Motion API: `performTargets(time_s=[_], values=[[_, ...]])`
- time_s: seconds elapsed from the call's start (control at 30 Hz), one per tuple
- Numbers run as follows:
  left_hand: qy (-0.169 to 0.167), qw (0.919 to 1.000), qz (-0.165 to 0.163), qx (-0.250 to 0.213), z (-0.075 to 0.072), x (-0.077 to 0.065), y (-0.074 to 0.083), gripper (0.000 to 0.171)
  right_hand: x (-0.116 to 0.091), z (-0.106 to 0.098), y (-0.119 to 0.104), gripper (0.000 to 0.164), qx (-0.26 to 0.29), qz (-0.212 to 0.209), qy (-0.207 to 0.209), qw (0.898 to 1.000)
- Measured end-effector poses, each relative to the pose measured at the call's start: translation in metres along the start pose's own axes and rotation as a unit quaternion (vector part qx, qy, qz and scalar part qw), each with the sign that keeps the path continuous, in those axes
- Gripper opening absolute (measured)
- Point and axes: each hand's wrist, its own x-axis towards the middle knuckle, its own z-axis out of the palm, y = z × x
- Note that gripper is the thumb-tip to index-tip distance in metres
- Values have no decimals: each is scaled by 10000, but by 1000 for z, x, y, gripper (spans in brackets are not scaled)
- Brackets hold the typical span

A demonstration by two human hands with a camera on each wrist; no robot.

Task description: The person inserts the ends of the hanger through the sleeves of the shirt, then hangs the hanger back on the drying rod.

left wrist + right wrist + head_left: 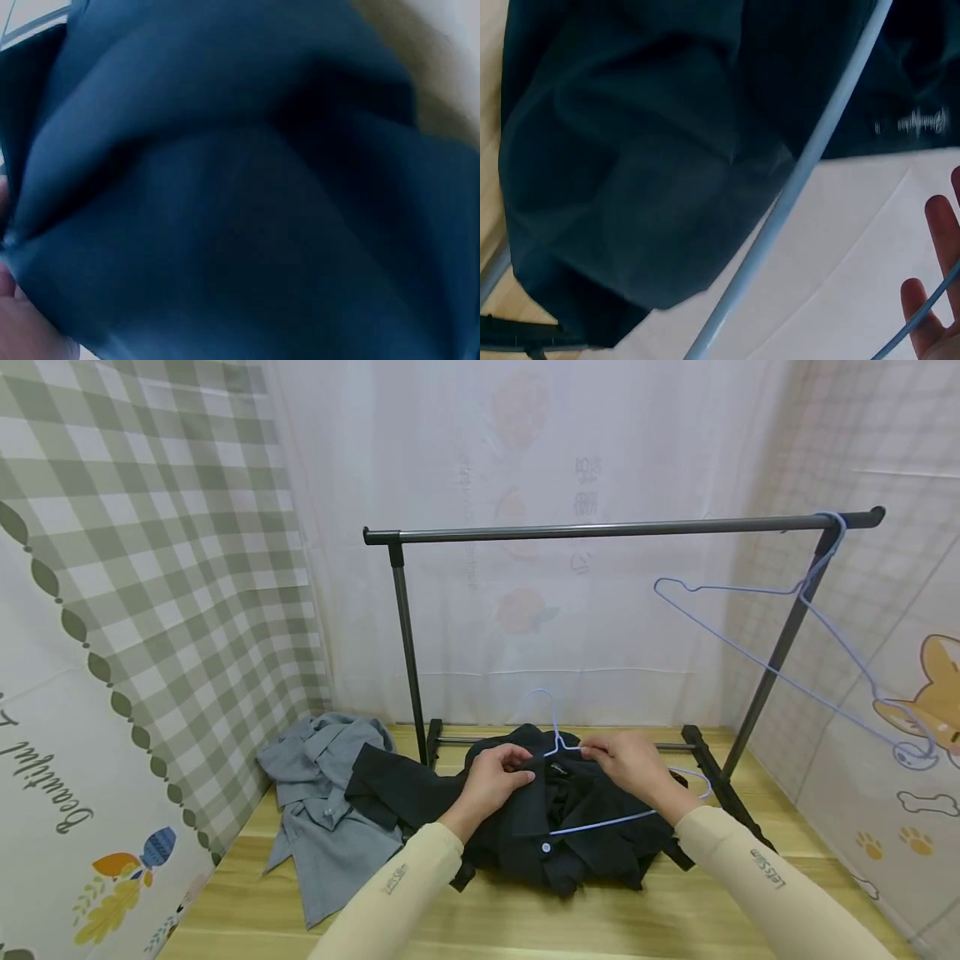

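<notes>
Shirt [517,856] (black) in left hand [492,782], hanger [600,823] in right hand [632,766]

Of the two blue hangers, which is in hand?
The lower hanger, pinched by the right hand over the black shirt; the other hanger hangs from the rack bar, untouched.

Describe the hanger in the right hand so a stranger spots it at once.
Start at the tall dark rack. At its foot lies the black shirt, partly covering the pale blue hanger, which the right hand grips beside its neck. Unlike the other hanger, up on the rack's right end, this one is down at the shirt.
</notes>
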Motion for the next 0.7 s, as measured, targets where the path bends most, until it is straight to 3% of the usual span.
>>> performTargets(time_s=[0.13, 0.33, 0.6, 0.7], values=[[14, 9992, 214, 331, 3, 2, 10, 25, -3, 13, -11, 13, 164, 16, 92, 9998], [-527, 9980, -226, 253, -2, -3, 2, 44, -8, 22, -11, 12, 186, 166, 163, 9996], [-429, 9964, -643, -356, -35, -5, -21, 42, -10, 22, -9, 12, 196, 199, 176, 9995], [-646, 9930, -848, -517, -49, -5, -29, 45, -12, 21, -9, 12, 212, 262, 173, 9993]])
